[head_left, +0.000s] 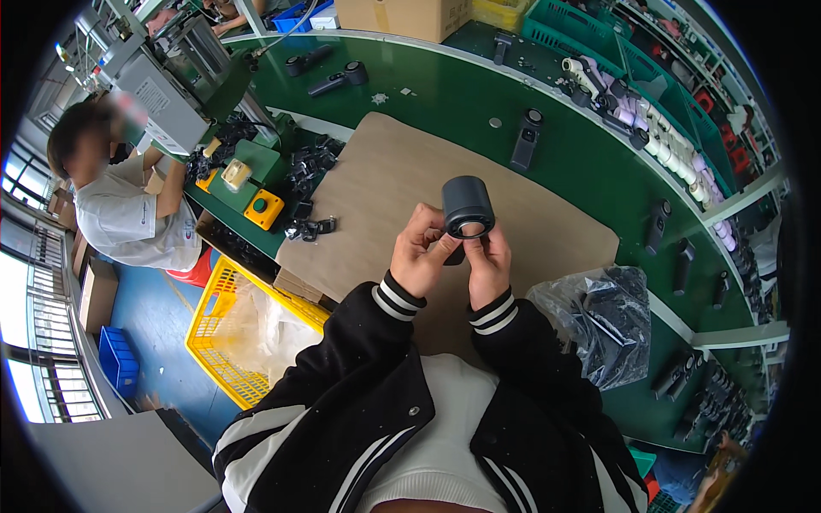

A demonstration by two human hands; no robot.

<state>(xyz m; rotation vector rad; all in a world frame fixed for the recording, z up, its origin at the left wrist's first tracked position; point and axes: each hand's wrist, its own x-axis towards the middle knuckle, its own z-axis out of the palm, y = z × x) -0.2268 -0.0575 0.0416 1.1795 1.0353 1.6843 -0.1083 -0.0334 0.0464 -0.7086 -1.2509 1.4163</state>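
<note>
Above the brown sheet I hold a dark grey handheld device with a thick cylindrical head (467, 205). My left hand (421, 250) grips its lower left side, the thumb pressed near the ring-shaped opening. From the right, my right hand (488, 265) is closed on the same device, its thumb at the lower rim. The device's lower part is mostly hidden behind my fingers. Left of my hands, small black parts (310, 227) lie at the brown sheet's (376, 171) edge. A clear plastic bag (599, 321) with dark parts inside lies beside my right forearm.
Similar dark devices lie on the green table, one standing out beyond the sheet (526, 141). White and lilac units (658, 141) line the right side near green crates (573, 38). At left are a press machine (158, 98), a co-worker (128, 188) and a yellow basket (227, 342).
</note>
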